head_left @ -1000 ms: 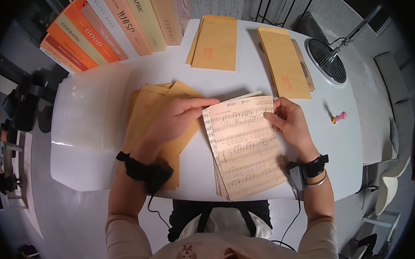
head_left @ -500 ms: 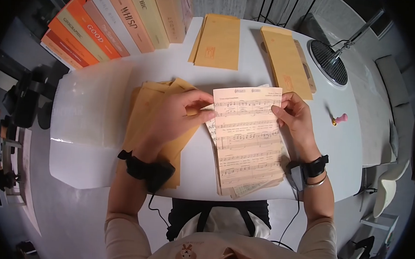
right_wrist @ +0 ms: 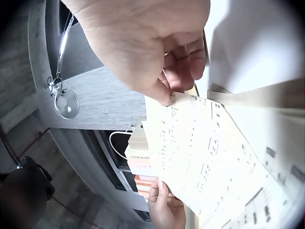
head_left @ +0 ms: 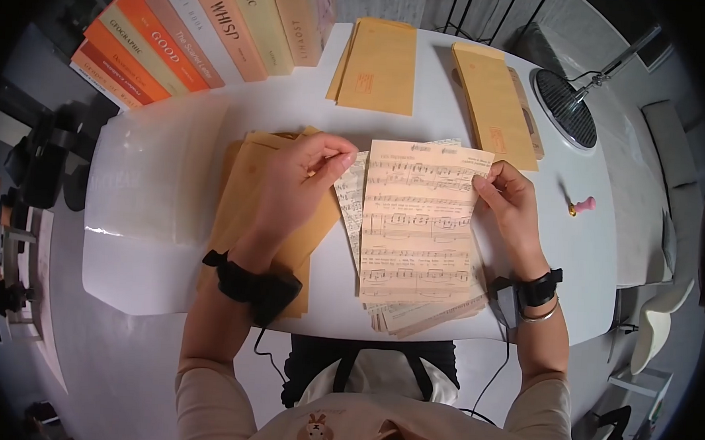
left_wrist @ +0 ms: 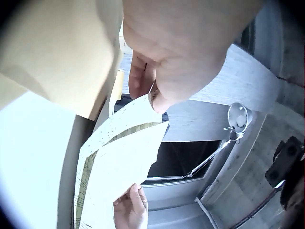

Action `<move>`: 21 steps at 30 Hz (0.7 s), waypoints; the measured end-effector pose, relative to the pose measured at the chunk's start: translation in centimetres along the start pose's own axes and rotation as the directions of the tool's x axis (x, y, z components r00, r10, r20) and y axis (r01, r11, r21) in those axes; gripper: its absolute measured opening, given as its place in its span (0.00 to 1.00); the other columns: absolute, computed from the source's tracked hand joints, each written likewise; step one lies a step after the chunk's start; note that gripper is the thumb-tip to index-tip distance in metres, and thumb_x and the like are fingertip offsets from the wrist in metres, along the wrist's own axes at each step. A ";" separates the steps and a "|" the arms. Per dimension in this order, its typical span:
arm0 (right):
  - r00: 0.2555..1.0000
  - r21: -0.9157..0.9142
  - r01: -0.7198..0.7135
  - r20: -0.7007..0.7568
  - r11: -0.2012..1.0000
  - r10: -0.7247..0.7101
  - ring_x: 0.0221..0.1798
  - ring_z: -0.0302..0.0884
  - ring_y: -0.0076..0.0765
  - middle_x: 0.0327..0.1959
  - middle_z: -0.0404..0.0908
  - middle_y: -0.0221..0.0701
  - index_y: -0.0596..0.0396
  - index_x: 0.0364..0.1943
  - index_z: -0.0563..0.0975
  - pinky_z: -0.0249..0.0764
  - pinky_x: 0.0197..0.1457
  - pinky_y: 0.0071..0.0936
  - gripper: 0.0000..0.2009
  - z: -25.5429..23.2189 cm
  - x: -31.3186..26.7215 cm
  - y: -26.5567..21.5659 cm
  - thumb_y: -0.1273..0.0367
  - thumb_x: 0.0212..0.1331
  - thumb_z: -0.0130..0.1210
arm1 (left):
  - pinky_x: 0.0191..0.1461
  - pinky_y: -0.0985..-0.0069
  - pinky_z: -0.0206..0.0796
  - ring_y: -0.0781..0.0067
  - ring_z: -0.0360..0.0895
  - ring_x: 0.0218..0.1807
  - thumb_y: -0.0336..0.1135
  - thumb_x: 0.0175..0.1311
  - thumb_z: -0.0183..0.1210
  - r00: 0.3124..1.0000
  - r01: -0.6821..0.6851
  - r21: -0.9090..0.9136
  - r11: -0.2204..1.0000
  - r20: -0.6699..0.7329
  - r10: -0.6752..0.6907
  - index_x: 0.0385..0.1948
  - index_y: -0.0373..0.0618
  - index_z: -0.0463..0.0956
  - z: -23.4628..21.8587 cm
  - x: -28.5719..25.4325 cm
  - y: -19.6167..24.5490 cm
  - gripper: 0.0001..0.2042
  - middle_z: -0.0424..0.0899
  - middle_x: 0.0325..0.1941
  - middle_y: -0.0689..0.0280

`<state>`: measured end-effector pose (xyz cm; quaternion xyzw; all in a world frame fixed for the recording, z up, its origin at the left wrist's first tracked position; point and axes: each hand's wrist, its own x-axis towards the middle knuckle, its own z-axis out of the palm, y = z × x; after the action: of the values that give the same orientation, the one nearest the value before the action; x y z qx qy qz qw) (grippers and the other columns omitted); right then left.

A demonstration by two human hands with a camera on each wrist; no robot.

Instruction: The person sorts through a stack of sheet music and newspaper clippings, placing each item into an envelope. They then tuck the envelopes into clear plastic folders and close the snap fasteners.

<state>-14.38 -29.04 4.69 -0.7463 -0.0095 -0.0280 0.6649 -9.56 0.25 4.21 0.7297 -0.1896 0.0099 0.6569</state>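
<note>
My right hand [head_left: 514, 208] pinches the upper right corner of a cream sheet of music paper [head_left: 419, 215] between thumb and fingers. The sheet is raised over a loose stack of similar printed papers [head_left: 431, 318] close to the table's front edge. At the stack's upper left, my left hand [head_left: 290, 185] pinches the corner of another music sheet [left_wrist: 136, 109] between thumb and finger, as the left wrist view shows. That second sheet lies slanted behind the first, mostly covered by it. Beneath my left forearm is a pile of brown envelopes [head_left: 242, 198].
Clear plastic sleeves [head_left: 151, 178] lie at the left, with a row of books [head_left: 203, 29] behind. Two more groups of brown envelopes, at the back [head_left: 380, 66] and back right [head_left: 494, 100], flank the middle. A pink-handled stamp [head_left: 584, 205] and a lamp base [head_left: 566, 108] are at right.
The front sheet has come up and turned upright, its lower edge now above the stack's. My left hand has gone from the front sheet's left edge to the sheet behind.
</note>
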 end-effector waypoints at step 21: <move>0.983 0.418 0.017 -0.174 0.908 0.062 0.41 0.77 0.18 0.40 0.80 0.28 0.57 0.40 0.73 0.72 0.47 0.17 0.07 -1.0 0.4 -1.3 0.68 0.68 0.47 | 0.47 0.73 0.69 0.71 0.77 0.45 0.38 0.63 0.59 0.984 0.126 0.144 0.982 0.108 -0.142 0.45 0.38 0.75 0.2 -0.1 1.6 0.15 0.81 0.41 0.63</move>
<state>-14.12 -29.85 6.14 -0.5810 0.0548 -0.0862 0.8075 -10.18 0.02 5.70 0.7834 -0.1771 -0.0645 0.5923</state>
